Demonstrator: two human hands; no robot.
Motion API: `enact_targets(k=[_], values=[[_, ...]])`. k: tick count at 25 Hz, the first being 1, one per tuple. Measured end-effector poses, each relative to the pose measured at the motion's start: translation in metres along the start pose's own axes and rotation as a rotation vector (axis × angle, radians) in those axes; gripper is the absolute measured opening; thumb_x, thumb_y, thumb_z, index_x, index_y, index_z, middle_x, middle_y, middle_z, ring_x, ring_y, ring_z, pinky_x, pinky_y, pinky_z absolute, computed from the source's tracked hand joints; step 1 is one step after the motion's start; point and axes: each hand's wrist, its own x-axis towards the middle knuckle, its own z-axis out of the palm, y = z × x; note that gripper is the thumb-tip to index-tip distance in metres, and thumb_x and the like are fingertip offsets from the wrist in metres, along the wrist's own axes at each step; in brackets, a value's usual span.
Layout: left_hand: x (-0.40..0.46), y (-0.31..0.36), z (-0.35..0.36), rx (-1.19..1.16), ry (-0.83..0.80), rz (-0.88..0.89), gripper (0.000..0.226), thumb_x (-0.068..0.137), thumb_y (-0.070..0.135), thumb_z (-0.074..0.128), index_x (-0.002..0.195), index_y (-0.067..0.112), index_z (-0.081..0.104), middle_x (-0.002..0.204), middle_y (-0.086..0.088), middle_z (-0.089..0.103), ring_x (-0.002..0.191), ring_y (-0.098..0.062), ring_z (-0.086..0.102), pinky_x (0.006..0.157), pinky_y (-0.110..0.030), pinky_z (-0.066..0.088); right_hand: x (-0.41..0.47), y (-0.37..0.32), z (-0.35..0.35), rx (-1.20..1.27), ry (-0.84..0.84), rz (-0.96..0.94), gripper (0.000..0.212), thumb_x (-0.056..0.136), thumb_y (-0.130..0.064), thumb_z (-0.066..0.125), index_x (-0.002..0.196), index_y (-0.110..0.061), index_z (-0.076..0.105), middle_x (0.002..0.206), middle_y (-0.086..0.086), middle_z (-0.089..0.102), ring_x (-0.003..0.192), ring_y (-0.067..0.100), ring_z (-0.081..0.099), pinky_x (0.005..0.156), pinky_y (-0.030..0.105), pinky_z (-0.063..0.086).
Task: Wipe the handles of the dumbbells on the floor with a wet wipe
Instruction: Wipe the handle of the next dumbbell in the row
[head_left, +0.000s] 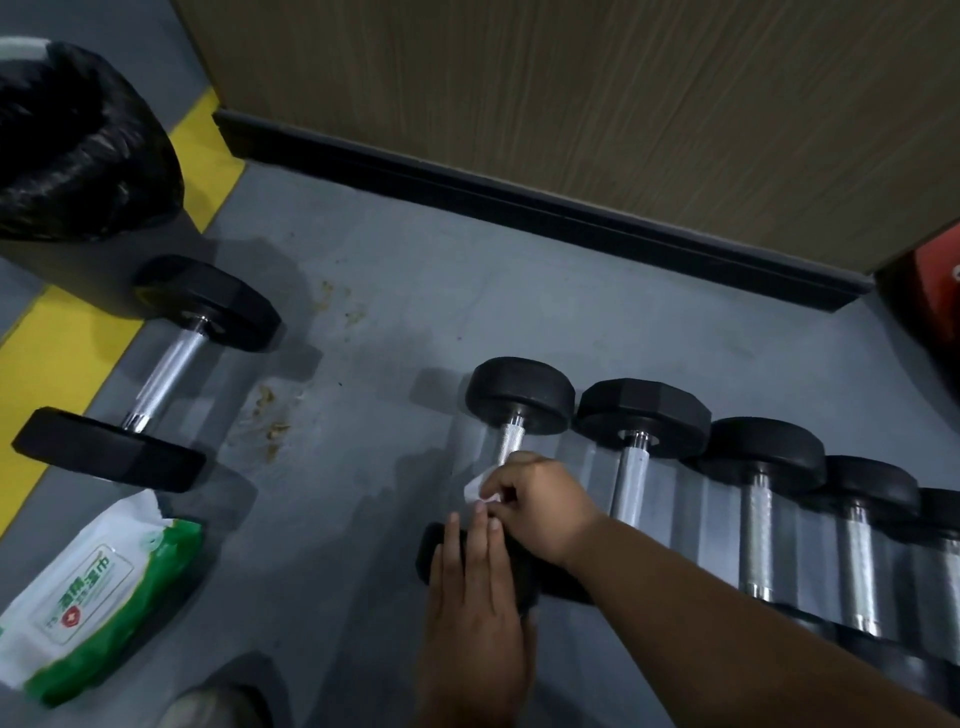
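Note:
Several black dumbbells with chrome handles lie side by side on the grey floor. On the leftmost of that row (519, 395), my right hand (535, 501) grips a white wet wipe (475, 489) wrapped around the lower part of its handle. My left hand (472, 587) lies flat with straight fingers on that dumbbell's near black head (434, 553). The neighbouring dumbbell (641, 415) shows a bare handle. A separate dumbbell (166, 371) lies alone at the left.
A green and white wet-wipe pack (98, 592) lies on the floor at lower left. A black bin bag (78, 145) sits at upper left by a yellow floor stripe (47, 358). A wooden panel with a black skirting (519, 192) runs behind the dumbbells. Brown stains mark the floor.

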Motion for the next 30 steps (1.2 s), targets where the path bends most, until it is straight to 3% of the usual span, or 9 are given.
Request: enact_targets(k=[6, 14, 15, 17, 19, 22, 24, 27, 30], values=[[0.003, -0.008, 0.022, 0.044, 0.287, 0.018, 0.071, 0.077, 0.040, 0.061, 0.134, -0.002, 0.054, 0.149, -0.016, 0.044, 0.137, -0.040, 0.040, 0.104, -0.051, 0.041, 0.004, 0.008, -0.002, -0.013, 0.027, -0.060, 0.013, 0.091, -0.021, 0.073, 0.102, -0.020, 0.079, 0.105, -0.005, 0.064, 0.095, 0.010, 0.063, 0.090, 0.023, 0.051], [0.008, -0.004, 0.032, -0.052, 0.373, -0.136, 0.032, 0.089, 0.019, 0.038, 0.112, 0.011, 0.060, 0.130, -0.005, 0.063, 0.127, -0.029, 0.055, 0.097, -0.046, 0.042, 0.008, 0.000, -0.007, -0.175, -0.216, -0.204, 0.030, 0.095, -0.025, 0.047, 0.086, -0.015, 0.074, 0.097, 0.003, 0.062, 0.088, 0.018, 0.059, 0.083, 0.031, 0.051], [0.018, -0.007, 0.035, -0.119, 0.237, -0.124, 0.033, 0.096, 0.015, 0.029, 0.102, 0.013, 0.061, 0.126, -0.003, 0.063, 0.125, -0.024, 0.056, 0.099, -0.043, 0.040, 0.010, -0.001, -0.005, -0.203, -0.225, -0.188, 0.031, 0.094, -0.025, 0.045, 0.085, -0.014, 0.072, 0.098, 0.005, 0.062, 0.088, 0.020, 0.060, 0.083, 0.034, 0.051], [0.068, 0.010, 0.031, -0.434, 0.072, -0.270, 0.039, 0.089, 0.006, 0.030, 0.081, 0.013, 0.067, 0.098, -0.009, 0.067, 0.098, -0.022, 0.066, 0.089, -0.038, 0.042, 0.011, -0.007, -0.004, -0.172, -0.186, -0.156, 0.024, 0.093, -0.022, 0.049, 0.093, -0.013, 0.071, 0.104, 0.006, 0.063, 0.092, 0.022, 0.061, 0.085, 0.030, 0.051], [0.097, 0.021, 0.006, -0.264, 0.088, -0.427, 0.030, 0.069, 0.002, 0.040, 0.066, 0.000, 0.070, 0.072, -0.018, 0.067, 0.070, -0.025, 0.063, 0.078, -0.037, 0.043, 0.011, -0.014, -0.004, -0.097, -0.158, -0.123, 0.023, 0.093, -0.023, 0.053, 0.109, -0.016, 0.068, 0.112, 0.004, 0.063, 0.102, 0.020, 0.060, 0.091, 0.021, 0.045], [0.046, 0.011, -0.005, -0.110, -0.075, -0.327, 0.046, 0.086, 0.017, 0.034, 0.103, 0.006, 0.076, 0.107, -0.017, 0.072, 0.101, -0.029, 0.069, 0.090, -0.042, 0.046, 0.013, 0.005, 0.006, -0.113, -0.080, -0.224, 0.022, 0.092, -0.027, 0.057, 0.108, -0.020, 0.071, 0.104, 0.004, 0.065, 0.094, 0.022, 0.065, 0.085, 0.025, 0.052], [0.016, -0.001, 0.021, -0.060, 0.348, -0.077, 0.055, 0.090, 0.035, 0.030, 0.122, 0.009, 0.067, 0.128, -0.009, 0.065, 0.119, -0.035, 0.060, 0.095, -0.046, 0.045, 0.014, 0.011, 0.005, -0.119, -0.150, -0.288, 0.028, 0.096, -0.034, 0.052, 0.108, -0.022, 0.074, 0.101, 0.004, 0.063, 0.091, 0.023, 0.064, 0.082, 0.029, 0.055], [0.011, -0.001, 0.023, 0.001, 0.329, -0.036, 0.062, 0.082, 0.044, 0.049, 0.131, 0.008, 0.057, 0.140, -0.007, 0.056, 0.127, -0.037, 0.053, 0.099, -0.050, 0.042, 0.029, 0.023, -0.010, -0.196, -0.088, -0.469, 0.035, 0.098, -0.033, 0.049, 0.088, -0.012, 0.075, 0.089, 0.006, 0.063, 0.077, 0.023, 0.062, 0.069, 0.033, 0.054], [0.012, -0.005, 0.023, 0.068, 0.252, 0.025, 0.085, 0.064, 0.048, 0.069, 0.136, 0.007, 0.053, 0.145, -0.008, 0.051, 0.132, -0.038, 0.045, 0.101, -0.053, 0.039, 0.052, 0.033, -0.020, -0.165, 0.124, -0.323, 0.027, 0.097, -0.027, 0.056, 0.085, -0.008, 0.071, 0.089, 0.008, 0.061, 0.073, 0.026, 0.062, 0.064, 0.039, 0.055]])
